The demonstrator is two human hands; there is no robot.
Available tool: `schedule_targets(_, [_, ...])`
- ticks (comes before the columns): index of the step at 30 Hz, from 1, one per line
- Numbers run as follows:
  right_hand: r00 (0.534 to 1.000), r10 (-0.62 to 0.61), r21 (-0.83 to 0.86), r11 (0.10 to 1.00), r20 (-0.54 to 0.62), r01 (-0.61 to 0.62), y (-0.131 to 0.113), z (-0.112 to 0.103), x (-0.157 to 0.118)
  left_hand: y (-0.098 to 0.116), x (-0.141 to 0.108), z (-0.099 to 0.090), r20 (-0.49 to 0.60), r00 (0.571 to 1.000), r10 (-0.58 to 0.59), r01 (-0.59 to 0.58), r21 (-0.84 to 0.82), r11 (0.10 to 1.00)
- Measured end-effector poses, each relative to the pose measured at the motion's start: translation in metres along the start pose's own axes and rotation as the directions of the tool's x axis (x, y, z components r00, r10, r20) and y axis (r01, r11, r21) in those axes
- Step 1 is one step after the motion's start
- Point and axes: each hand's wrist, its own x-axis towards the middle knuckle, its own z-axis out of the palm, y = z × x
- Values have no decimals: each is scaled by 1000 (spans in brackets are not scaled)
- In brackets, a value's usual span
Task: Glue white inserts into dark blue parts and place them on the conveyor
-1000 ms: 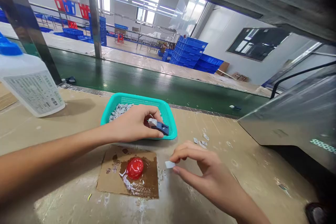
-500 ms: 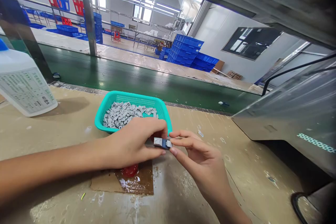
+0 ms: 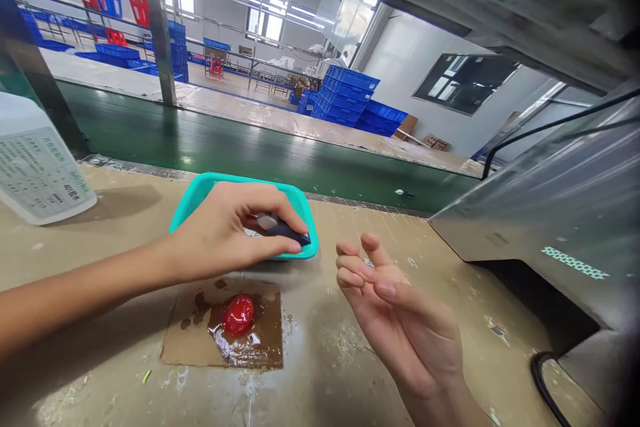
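My left hand (image 3: 235, 223) is over the turquoise plastic basket (image 3: 186, 208), pinching a small dark blue plastic piece (image 3: 287, 232) with a light grey part on it between thumb and fingers. That hand hides most of the small grey parts inside the basket. To the right, above the bench, my right hand (image 3: 400, 320) is palm up with fingers loosely bent and apart, holding nothing. Below my left wrist a round red object (image 3: 239, 315), wet and shiny, sits on a piece of cardboard (image 3: 183, 340) soaked with liquid.
A white bottle with a printed label (image 3: 45, 167) stands on the left of the bench. Behind the bench runs a green conveyor belt (image 3: 240, 140). A metal housing (image 3: 540, 213) rises on the right, with a black cable (image 3: 543, 387) near it. Blue crates (image 3: 345, 93) are stacked beyond.
My hands have come apart. My left hand has moved up and left over the basket with the dark blue piece; my right hand has let go and turned palm up. The red object is now uncovered.
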Motion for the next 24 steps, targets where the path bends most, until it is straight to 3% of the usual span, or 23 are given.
schedule_targets(3, [996,81,188,979,27,-85,1,5,-4,0,3,-4,-33,991,-131,126,-121,985])
schedule_targets(8, [991,95,205,972,90,-112,7,6,-5,-1,0,0,-37,985,-167,161,-132,978])
schedule_targets(13, [998,8,-71,997,54,-4,8,0,-1,2,-4,4,23,1000,-11,13,-73,997])
schedule_targets(16, [996,-75,-268,960,46,85,9,-2,2,2,-7,8,63,994,85,-84,-24,996])
schedule_targets(24, [990,46,-428,904,134,16,22,-1,-4,7,-21,21,181,963,201,-207,15,978])
